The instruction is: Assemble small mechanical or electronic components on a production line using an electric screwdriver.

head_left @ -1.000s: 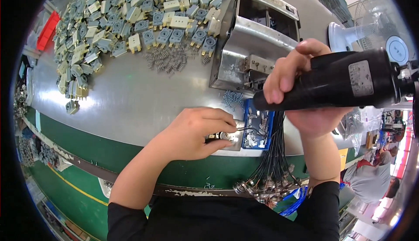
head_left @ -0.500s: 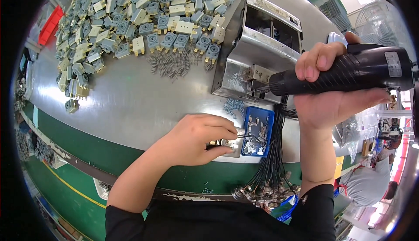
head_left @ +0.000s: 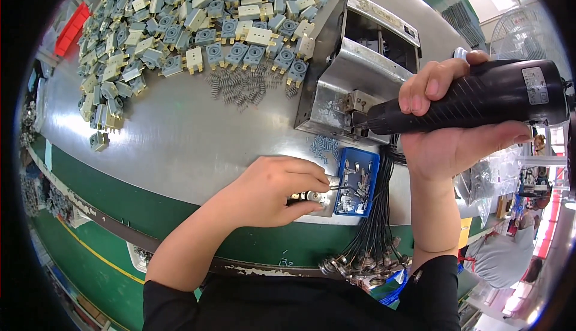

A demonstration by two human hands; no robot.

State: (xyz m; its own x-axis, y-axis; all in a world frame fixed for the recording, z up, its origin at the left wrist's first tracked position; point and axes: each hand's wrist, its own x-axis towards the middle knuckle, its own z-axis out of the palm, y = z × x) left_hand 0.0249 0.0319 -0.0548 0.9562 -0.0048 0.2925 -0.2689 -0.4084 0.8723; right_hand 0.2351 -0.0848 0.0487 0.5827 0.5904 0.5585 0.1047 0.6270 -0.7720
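My right hand [head_left: 435, 115] is wrapped round a black electric screwdriver [head_left: 480, 100], held nearly level. Its tip reaches the small metal block [head_left: 360, 100] on the front of a steel screw feeder [head_left: 342, 64]. Low over the front of the bench, my left hand [head_left: 279, 190] is closed round a small part with a round metal face [head_left: 313, 196]; the fingers hide most of it. A black wire runs from beside that hand toward a blue tray [head_left: 375, 178] of small metal terminals. A metal plate [head_left: 327, 205] shows under the fingertips.
Grey and cream plug-like housings [head_left: 198, 25] form a large heap on the steel bench [head_left: 174, 133]. Loose springs [head_left: 243, 85] and small screws [head_left: 324, 147] lie nearer. A bundle of black wires [head_left: 378, 223] hangs over the front edge. At the right, another person [head_left: 501, 259] is visible.
The bench scene has shifted slightly to the right in view. The screwdriver's tip sits a little lower and further left, still at the feeder's block. My left hand keeps its hold.
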